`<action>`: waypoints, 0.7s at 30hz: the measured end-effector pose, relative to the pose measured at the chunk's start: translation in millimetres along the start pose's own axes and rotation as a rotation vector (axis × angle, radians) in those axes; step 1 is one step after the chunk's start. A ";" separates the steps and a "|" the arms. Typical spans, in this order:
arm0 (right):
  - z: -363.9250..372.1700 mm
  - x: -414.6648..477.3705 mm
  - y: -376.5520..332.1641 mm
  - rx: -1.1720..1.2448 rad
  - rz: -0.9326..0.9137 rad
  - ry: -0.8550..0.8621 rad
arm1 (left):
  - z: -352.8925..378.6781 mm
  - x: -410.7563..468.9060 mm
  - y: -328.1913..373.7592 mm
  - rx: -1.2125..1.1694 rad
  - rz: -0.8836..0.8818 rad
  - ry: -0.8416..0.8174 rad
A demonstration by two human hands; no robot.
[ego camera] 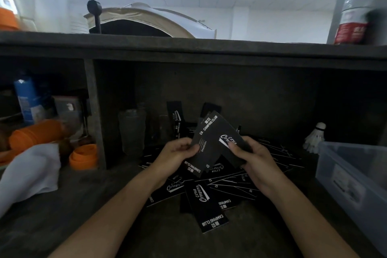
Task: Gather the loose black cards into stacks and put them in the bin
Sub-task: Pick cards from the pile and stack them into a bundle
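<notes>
**Q:** At the middle of the dark lower shelf, what is the state of the hands?

**A:** The left hand [178,153] grips the held cards [215,140] at their lower left edge, fingers curled round them. The right hand [249,157] pinches the same fan from the right, thumb on a printed face. Both hands are raised above the shelf surface.

**Q:** Where are the other cards?

**A:** The loose cards [209,192] lie directly beneath and beyond the hands, overlapping at mixed angles. A few upright cards [176,119] lean at the back wall.

**Q:** Where is the bin?

**A:** The clear bin [345,174] sits at the right edge, apart from the pile. I cannot tell what it holds.

**Q:** What are the surrounding items?

**A:** A shuttlecock [315,136] stands just behind the bin. A clear tumbler [132,130] stands left of the pile, near the vertical divider [95,111]. Left of the divider are an orange cup [83,156] and a white cloth [31,172].
</notes>
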State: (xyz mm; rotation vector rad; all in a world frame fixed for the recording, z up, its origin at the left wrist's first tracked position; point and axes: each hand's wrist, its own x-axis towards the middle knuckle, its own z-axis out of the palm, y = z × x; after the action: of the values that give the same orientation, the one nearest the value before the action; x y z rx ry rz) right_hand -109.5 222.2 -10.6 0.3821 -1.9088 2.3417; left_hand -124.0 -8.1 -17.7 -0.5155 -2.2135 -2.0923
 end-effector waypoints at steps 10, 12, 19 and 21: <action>4.3 -2.6 4.2 -0.172 -0.068 -0.026 | 4.1 1.2 -0.8 -0.232 -0.029 0.041; 4.2 -2.8 5.1 -0.244 -0.082 -0.020 | 5.1 0.9 -1.3 -0.227 -0.067 -0.008; 3.3 -2.6 1.5 -0.312 -0.188 0.053 | 0.8 2.9 7.4 -0.285 -0.078 0.051; 1.9 -1.5 2.5 -0.373 -0.240 0.078 | -4.8 5.1 9.6 -0.311 0.004 0.219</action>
State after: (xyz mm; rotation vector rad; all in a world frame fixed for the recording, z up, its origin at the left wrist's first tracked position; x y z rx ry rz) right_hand -108.3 220.0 -13.0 0.4453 -2.0718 1.7810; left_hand -127.1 -11.5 -6.8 -0.2868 -1.7825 -2.3745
